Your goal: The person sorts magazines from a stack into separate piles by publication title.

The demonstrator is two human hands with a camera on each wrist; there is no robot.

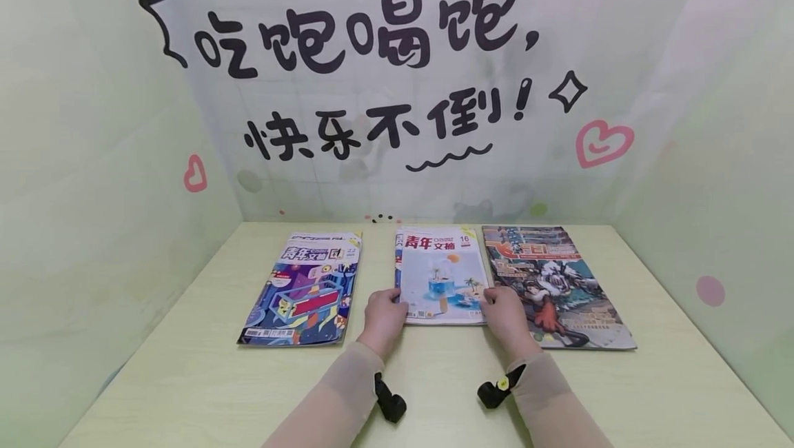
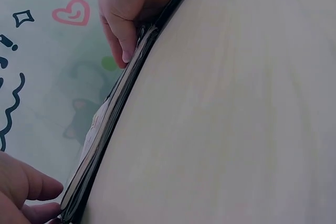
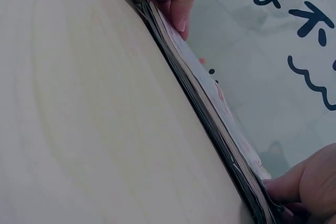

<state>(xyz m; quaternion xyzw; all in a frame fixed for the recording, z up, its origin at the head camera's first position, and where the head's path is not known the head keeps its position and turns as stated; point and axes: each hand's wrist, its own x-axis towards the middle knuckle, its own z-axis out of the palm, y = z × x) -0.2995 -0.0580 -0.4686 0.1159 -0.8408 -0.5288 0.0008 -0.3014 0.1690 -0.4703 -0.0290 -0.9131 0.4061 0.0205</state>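
Observation:
In the head view, a small stack of magazines (image 1: 443,279) lies in the middle of the table, its white top cover showing a blue popsicle picture. My left hand (image 1: 384,316) grips the stack's near left side, thumb at the cover's edge. The near right side is held by my right hand (image 1: 507,317), its thumb over the cover. From the left wrist, the layered page edges (image 2: 107,124) run between my left hand (image 2: 26,190) and right hand (image 2: 137,9). The right wrist view shows the right thumb (image 3: 286,182) at one corner; the fingers below are partly hidden.
To the left lies a purple-and-blue magazine (image 1: 304,289). On the right, close beside the middle stack, are overlapping dark-covered magazines (image 1: 558,289). The pale wooden table (image 1: 440,393) meets a printed backdrop (image 1: 397,186) at the back and both sides.

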